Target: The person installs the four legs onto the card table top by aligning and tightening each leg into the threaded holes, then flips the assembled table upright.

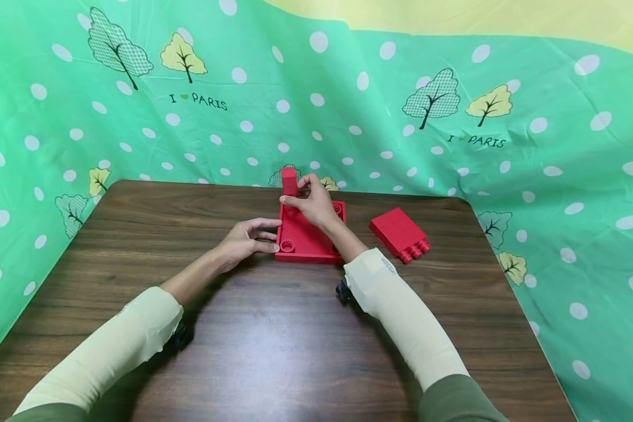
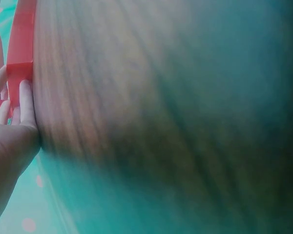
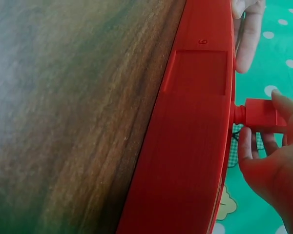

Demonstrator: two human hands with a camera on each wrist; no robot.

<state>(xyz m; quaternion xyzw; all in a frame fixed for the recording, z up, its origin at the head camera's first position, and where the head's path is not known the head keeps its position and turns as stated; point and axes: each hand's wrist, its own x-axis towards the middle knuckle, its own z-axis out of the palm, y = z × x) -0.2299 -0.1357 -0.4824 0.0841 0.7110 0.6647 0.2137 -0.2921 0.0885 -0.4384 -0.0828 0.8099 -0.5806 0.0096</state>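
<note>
A red tray-like board with raised edges and round corner sockets lies toward the back of the table. Over its far left corner stands a red square leg, upright. My right hand pinches this leg low down, between thumb and fingers. Seen from the right wrist, the leg has a narrower round peg at its end, right at the board's face. My left hand rests against the board's left side, thumb near the front corner and fingers farther back. In the left wrist view its fingers lie along the red edge.
Right of the board lies a thick red slab with several round pegs along its near end. The wooden table ends not far behind the board, where a green dotted cloth hangs.
</note>
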